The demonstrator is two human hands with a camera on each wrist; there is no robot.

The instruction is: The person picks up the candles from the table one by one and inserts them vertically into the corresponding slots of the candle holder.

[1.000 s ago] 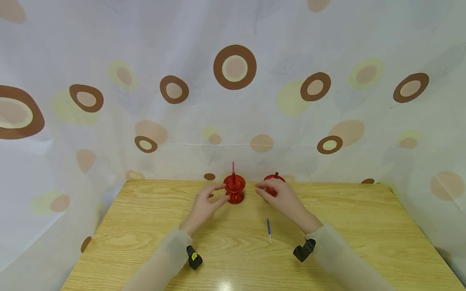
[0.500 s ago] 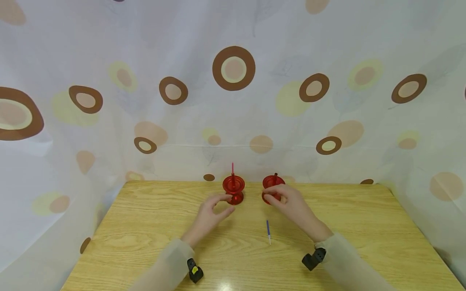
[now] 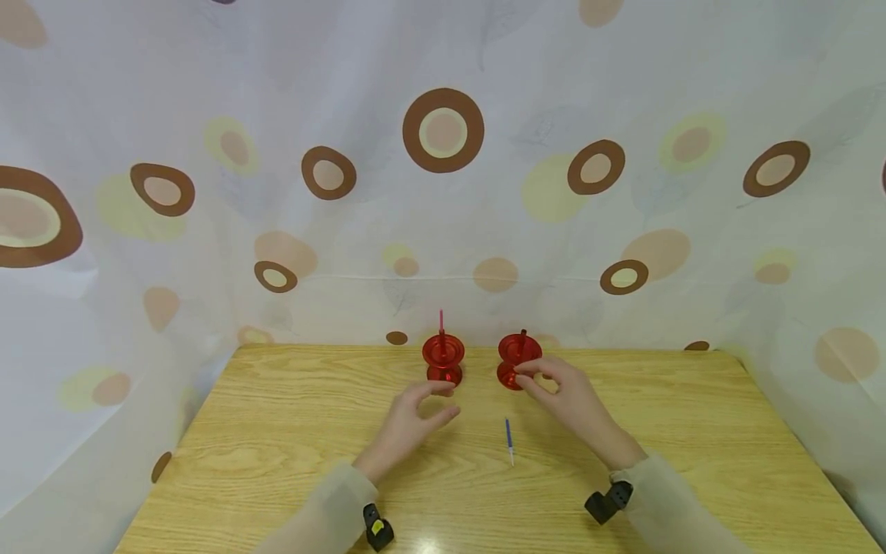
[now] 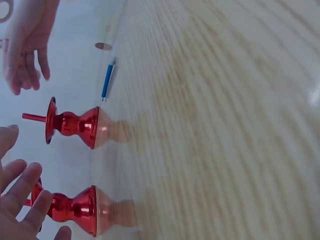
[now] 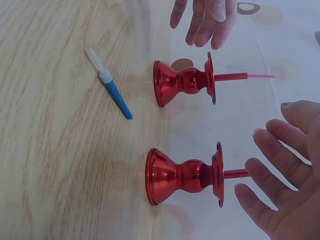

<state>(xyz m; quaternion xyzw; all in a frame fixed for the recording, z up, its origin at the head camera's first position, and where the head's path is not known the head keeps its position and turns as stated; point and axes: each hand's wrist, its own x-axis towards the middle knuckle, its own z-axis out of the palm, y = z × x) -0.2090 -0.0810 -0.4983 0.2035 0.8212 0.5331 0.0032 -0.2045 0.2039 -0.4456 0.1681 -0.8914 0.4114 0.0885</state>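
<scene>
Hovering just in front of the left red candle holder (image 3: 443,359), your left hand (image 3: 412,422) has its fingers spread and relaxed, holding nothing; in the left wrist view the fingertips (image 4: 20,192) are near the holder's rim but not gripping it. This left holder stands upright near the far edge of the bench (image 3: 277,431) and carries a thin pink candle (image 3: 441,321) in its socket, seen in the right wrist view as a long pale-tipped rod (image 5: 245,76).

Between your two hands, nearer to you than the holders, a small blue candle (image 3: 509,438) with a white tip lies flat on the bench, apart from both hands.

To the right, the second red candle holder (image 3: 517,360) stands upright beside the first, the two holders apart from each other. A short dark red stub (image 3: 522,335) rises from its top. Your right hand (image 3: 571,400) is just beside this holder on its right side, fingers loosely bent toward the rim. The right wrist view shows the fingers (image 5: 270,172) extended and separated next to the stub, clamped on nothing.

A spotted curtain (image 3: 443,154) hangs behind the bench.
</scene>
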